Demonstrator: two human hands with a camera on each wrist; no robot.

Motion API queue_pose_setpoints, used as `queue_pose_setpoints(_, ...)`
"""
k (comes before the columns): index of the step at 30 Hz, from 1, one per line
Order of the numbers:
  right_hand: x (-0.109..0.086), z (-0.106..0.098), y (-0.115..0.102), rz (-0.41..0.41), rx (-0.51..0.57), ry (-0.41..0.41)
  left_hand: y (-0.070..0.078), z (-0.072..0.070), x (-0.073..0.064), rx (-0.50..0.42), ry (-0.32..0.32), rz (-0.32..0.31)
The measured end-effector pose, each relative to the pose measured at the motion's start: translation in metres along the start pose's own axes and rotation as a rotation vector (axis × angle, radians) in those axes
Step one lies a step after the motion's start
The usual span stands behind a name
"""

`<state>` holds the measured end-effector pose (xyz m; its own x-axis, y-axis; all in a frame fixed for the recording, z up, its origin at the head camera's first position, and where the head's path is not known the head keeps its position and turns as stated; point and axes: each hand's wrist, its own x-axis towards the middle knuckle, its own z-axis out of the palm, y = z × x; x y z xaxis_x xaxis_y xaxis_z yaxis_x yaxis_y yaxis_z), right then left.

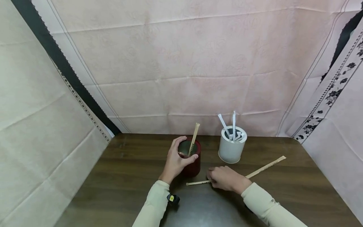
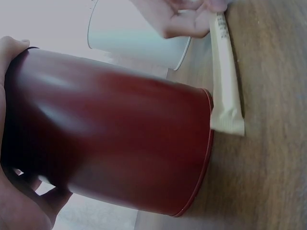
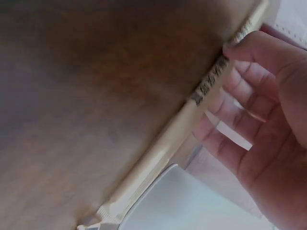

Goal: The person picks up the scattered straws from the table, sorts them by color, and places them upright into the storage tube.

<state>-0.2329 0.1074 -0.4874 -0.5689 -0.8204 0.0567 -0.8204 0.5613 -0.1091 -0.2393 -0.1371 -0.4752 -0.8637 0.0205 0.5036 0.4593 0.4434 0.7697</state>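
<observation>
My left hand (image 1: 177,157) grips a dark red cylindrical cup (image 1: 193,166) near its top, thumb and fingers spread around the rim. A beige stick packet (image 1: 194,137) leans upright inside that cup. In front of the cup, my right hand (image 1: 227,179) pinches another beige stick packet (image 1: 197,183) close to the tabletop. Dark print on the held packet (image 3: 163,139) shows beside the thumb in the right wrist view. In the left wrist view, its flat crimped end (image 2: 228,120) points past the foot of the red cup (image 2: 120,129).
A white cylindrical cup (image 1: 232,153) holding several white sticks (image 1: 233,124) stands behind my right hand. One more beige stick packet (image 1: 266,167) lies on the wooden table (image 1: 127,176), partly hidden by my right wrist. Pale cloth (image 1: 181,63) surrounds the table's back and sides.
</observation>
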Motion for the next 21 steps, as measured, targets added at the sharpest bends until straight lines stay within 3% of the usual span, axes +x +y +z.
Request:
queue_pose_setpoints(5, -0.013, -0.004, -0.008, -0.011, -0.141, 0.061, 0.003, -0.002, 0.003, -0.002, -0.005, -0.006)
queue_pose_setpoints(10, -0.031, -0.022, -0.018, 0.0, -0.141, 0.089, 0.004, 0.001, 0.004, -0.024, -0.021, -0.032)
queue_pose_setpoints(14, -0.043, -0.041, -0.025, -0.054, -0.035, 0.191, 0.002, -0.002, 0.001, -0.019, -0.006, -0.034)
queue_pose_setpoints(21, -0.063, -0.079, -0.023, -0.232, 0.285, 0.572, 0.002, -0.002, -0.001, -0.018, -0.019, -0.044)
